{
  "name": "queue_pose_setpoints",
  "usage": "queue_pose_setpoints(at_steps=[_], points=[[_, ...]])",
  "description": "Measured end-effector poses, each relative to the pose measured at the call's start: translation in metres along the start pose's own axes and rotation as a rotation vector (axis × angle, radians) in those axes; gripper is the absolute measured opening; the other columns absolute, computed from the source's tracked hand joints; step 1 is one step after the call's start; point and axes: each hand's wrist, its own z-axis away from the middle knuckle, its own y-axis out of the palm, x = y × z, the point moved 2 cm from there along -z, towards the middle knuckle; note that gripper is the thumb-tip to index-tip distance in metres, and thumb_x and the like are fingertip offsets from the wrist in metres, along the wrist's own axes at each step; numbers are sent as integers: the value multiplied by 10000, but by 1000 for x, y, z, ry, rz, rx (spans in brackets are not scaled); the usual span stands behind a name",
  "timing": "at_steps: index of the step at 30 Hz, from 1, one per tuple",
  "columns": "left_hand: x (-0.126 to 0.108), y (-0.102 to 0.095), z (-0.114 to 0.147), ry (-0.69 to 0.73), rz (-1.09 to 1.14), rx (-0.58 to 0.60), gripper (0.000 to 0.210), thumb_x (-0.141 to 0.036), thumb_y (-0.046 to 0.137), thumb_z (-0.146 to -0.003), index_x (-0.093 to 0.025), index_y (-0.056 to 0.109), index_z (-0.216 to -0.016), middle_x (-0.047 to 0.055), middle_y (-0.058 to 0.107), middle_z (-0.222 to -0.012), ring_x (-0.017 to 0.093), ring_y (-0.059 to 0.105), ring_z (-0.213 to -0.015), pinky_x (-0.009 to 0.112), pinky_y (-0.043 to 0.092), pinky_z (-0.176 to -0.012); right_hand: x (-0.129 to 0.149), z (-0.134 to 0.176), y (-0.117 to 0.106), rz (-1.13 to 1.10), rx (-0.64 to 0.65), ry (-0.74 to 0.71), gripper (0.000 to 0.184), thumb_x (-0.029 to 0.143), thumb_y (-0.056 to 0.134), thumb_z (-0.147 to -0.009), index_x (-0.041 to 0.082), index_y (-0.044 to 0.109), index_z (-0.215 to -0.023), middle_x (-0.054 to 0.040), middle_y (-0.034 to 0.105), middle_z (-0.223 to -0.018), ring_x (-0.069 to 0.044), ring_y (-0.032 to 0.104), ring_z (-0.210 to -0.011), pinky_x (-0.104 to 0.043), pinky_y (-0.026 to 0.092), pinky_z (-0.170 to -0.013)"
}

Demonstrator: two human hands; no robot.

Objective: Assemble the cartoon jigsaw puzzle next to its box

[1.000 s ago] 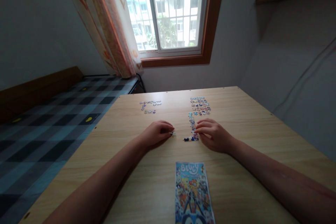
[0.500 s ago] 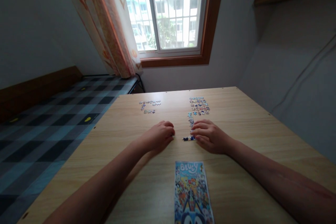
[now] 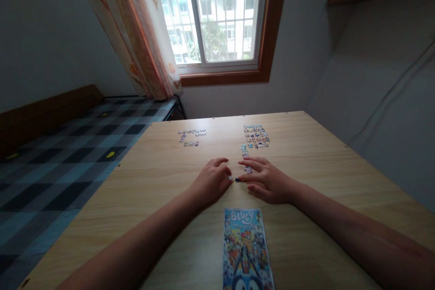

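Observation:
My left hand point(image 3: 215, 179) pinches a small pale puzzle piece point(image 3: 230, 178) just left of a dark blue puzzle piece point(image 3: 237, 180) at the near end of a joined strip. My right hand point(image 3: 267, 179) lies over that strip with fingers stretched out, its fingertips touching the dark end. Part of the joined puzzle strip point(image 3: 244, 150) shows beyond my right fingers; the rest is hidden under them. Nearer to me lies a picture sheet point(image 3: 247, 249) printed with "Bluey" and many cartoon figures.
Rows of loose puzzle pieces point(image 3: 256, 136) lie at the back of the wooden table point(image 3: 163, 181). A smaller group of pieces point(image 3: 182, 137) forms a bent line at the back left. A bed with a checked cover point(image 3: 68, 181) stands left of the table.
My left hand has moved right and slightly nearer, bringing the piece up to the strip's dark end. My right hand has shifted a little left, over the strip.

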Motion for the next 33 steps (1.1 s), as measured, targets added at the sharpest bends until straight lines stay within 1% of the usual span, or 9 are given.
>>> queue_pose_setpoints(at_steps=[4, 9, 17, 23, 26, 29, 33], points=[[-3, 0, 0, 8, 8, -4, 89, -209, 721, -836, -213, 696, -921, 128, 632, -1327, 292, 578, -1260, 512, 480, -1072, -1, 0, 1, -10, 23, 7, 314, 337, 629, -948, 293, 715, -1247, -104, 524, -1514, -325, 444, -1422, -597, 397, -1125], [-5, -1, -1, 4, -2, -1, 77, -229, 717, -848, -207, 713, -921, 135, 636, -1319, 288, 573, -1266, 487, 481, -1076, -1, -1, 0, -9, 48, 13, 307, 341, 619, -955, 293, 719, -1241, -102, 523, -1515, -315, 434, -1433, -591, 393, -1138], [-12, -6, 0, -11, -83, -6, 98, -281, 688, -867, -239, 772, -894, 106, 638, -1336, 285, 590, -1237, 489, 482, -1076, -2, -1, 1, -7, 65, 9, 310, 349, 613, -960, 301, 714, -1249, -88, 545, -1501, -316, 429, -1440, -595, 388, -1139], [-12, -6, -2, -75, -86, 1, 99, -304, 709, -843, -271, 786, -894, 81, 663, -1297, 282, 621, -1177, 504, 492, -1044, 0, -2, 0, -12, 66, 13, 321, 357, 609, -960, 292, 716, -1256, -101, 545, -1501, -329, 433, -1436, -597, 386, -1133], [-8, -5, -2, -75, -51, 5, 111, -305, 714, -839, -273, 778, -923, 77, 671, -1273, 279, 619, -1177, 516, 483, -1049, -3, -1, 0, -39, 18, 26, 327, 340, 587, -975, 294, 701, -1279, -98, 541, -1505, -316, 441, -1431, -592, 389, -1133], [-3, -4, -1, -59, -16, -3, 170, -320, 709, -845, -260, 764, -994, 96, 651, -1310, 289, 609, -1207, 531, 469, -1066, -8, 1, -1, -49, -74, 71, 318, 304, 532, -1004, 265, 704, -1268, -112, 585, -1457, -301, 485, -1394, -583, 416, -1115], [-1, -2, 1, -28, 7, -20, 188, -309, 703, -849, -257, 753, -1023, 100, 625, -1355, 286, 607, -1222, 529, 471, -1071, -12, 1, -3, -29, -166, 113, 255, 276, 528, -1004, 246, 764, -1097, -105, 659, -1358, -309, 520, -1356, -595, 437, -1093]])
